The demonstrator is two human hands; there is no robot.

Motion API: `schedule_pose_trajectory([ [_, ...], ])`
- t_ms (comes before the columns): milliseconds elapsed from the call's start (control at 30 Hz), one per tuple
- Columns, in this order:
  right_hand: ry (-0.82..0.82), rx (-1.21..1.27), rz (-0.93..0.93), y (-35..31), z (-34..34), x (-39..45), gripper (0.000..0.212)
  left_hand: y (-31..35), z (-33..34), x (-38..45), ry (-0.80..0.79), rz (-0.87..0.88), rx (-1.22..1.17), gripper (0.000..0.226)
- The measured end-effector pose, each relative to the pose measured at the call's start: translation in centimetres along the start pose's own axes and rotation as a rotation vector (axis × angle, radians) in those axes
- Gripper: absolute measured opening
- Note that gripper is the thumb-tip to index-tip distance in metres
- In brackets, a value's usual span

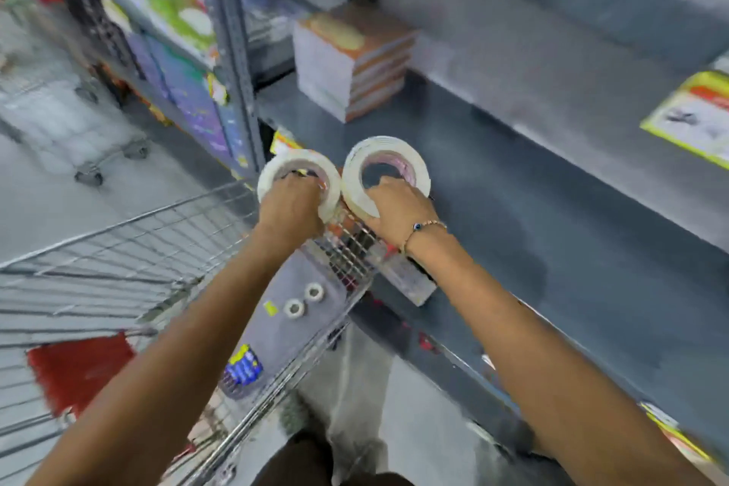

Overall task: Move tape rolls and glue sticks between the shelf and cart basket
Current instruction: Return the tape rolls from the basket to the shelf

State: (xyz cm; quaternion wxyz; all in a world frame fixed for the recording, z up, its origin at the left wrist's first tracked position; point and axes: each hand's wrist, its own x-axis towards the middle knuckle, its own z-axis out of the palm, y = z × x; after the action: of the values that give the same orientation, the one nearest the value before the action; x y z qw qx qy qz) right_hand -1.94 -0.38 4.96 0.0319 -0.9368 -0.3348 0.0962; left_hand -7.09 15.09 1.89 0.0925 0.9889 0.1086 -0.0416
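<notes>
Left hand (291, 205) gripped a white tape roll (298, 178) at its 12 o'clock; right hand (398, 209) gripped another white roll (384, 170) likewise. Both looked wide, hollow-cored.

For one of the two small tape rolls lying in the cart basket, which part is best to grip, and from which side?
Each small tape roll lies flat in the cart basket, its hole facing up. Probably best to come from above: one finger into the hole, the thumb on the outer rim, pinching the ring wall. Both hands are busy now: the left hand and right hand each hold a large tape roll.
</notes>
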Motion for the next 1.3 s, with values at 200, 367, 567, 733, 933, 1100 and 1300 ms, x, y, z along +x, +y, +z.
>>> schedule_pose_trajectory([
  [200, 0.035, 0.075, 0.282, 7.4, -3.1, -7.4, 0.024, 11.4, -3.2, 0.2, -0.032, 0.208, 0.074, 0.014],
  [367, 0.046, 0.123, 0.504, 12.6, -2.7, -12.4, 0.02, 17.9, -1.2, 2.5, -0.101, 0.341, 0.077, 0.027],
  [567, 0.038, 0.153, 0.72, 17.2, -1.1, -15.1, 0.029, 22.1, 0.3, 9.2, -0.197, 0.461, 0.069, 0.039],
  [733, -0.017, 0.185, 0.823, 18.8, 0.4, -14.1, 0.039, 24.1, 1.2, 15.0, -0.217, 0.511, 0.028, 0.039],
  [933, -0.076, 0.178, 0.874, 19.2, 1.7, -11.8, 0.048, 25.7, 2.9, 20.0, -0.24, 0.568, 0.073, 0.044],
  [1100, -0.086, 0.135, 0.891, 19.2, 1.9, -10.0, 0.051, 26.1, 4.6, 22.6, -0.246, 0.612, 0.109, 0.048],
  [1300, -0.047, 0.149, 0.83, 19.3, 1.2, -7.7, 0.04, 23.5, 5.6, 21.0, -0.078, 0.586, -0.256, 0.067],
])
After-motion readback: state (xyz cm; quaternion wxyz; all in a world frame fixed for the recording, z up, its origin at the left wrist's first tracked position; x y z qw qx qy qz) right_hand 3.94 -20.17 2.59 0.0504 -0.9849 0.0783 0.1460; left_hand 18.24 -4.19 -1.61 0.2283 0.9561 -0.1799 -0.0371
